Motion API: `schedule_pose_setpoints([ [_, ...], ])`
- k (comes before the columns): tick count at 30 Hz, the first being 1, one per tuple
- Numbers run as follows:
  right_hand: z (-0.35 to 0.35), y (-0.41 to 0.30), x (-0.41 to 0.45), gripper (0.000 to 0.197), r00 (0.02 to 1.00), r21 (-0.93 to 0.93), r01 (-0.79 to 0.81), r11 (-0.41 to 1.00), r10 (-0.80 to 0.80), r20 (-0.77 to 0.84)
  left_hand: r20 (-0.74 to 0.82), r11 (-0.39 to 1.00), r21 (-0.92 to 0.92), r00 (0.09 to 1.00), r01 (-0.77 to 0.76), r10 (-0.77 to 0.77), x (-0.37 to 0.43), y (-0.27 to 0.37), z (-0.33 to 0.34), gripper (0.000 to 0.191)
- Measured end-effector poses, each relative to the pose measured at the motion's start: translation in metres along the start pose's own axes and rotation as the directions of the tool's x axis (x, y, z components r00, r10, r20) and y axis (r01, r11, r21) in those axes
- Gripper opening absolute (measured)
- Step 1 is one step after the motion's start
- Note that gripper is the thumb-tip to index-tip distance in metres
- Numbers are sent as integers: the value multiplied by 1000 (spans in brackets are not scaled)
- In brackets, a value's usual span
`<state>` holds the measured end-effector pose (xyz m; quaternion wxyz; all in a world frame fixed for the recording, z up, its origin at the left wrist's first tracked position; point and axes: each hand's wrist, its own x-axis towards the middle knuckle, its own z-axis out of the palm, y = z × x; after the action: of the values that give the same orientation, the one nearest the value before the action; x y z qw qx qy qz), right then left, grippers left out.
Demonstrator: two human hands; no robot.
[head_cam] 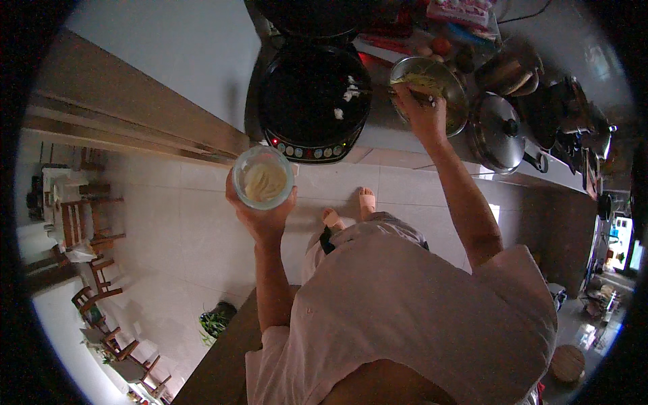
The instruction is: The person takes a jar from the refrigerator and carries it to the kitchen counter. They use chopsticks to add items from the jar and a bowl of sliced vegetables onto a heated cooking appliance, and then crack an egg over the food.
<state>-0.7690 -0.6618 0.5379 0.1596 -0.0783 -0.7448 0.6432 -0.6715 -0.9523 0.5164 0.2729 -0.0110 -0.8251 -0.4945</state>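
Note:
My left hand (263,217) holds a glass jar (264,177) with a pale, creamy substance inside, near the front left of a black electric griddle (309,96). White lumps (350,92) lie on the griddle's dark plate, and its front panel has round buttons with a small red light. My right hand (424,114) reaches into a steel bowl (458,109) that contains yellowish-green shreds (422,81). The fingertips are partly hidden, and small white bits show by them; whether they pinch anything is unclear.
Right of the bowl is a lidded steel pan (498,131), its handle past the counter edge. Behind the bowl are a reddish round item (441,46) and a pink package (460,11). More pots (552,111) stand farther right. A wooden ledge (152,106) borders the griddle's left.

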Motion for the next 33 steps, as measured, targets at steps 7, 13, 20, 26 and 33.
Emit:
schedule_pose_setpoints([
  [7, 36, -1, 4, 27, 983, -320, 160, 934, -120, 142, 31, 992, -83, 995, 93, -90, -4, -5, 2, 92],
  [13, 30, 8, -2, 18, 988, 127, -115, 985, 101, 115, 25, 997, -70, 999, 37, -35, -7, -11, -5, 95],
  [20, 43, 12, 5, 19, 982, 182, -109, 977, 78, 171, 39, 992, -65, 994, 106, -104, 0, -5, -6, 95],
  [26, 40, -1, 12, 24, 992, 138, -79, 987, 64, 105, -22, 996, -93, 1000, -15, 13, 7, -9, 6, 96],
  [33, 18, -13, 18, 27, 992, 347, -103, 932, 120, -26, 76, 995, -94, 997, 41, -34, 17, 5, 21, 92],
])
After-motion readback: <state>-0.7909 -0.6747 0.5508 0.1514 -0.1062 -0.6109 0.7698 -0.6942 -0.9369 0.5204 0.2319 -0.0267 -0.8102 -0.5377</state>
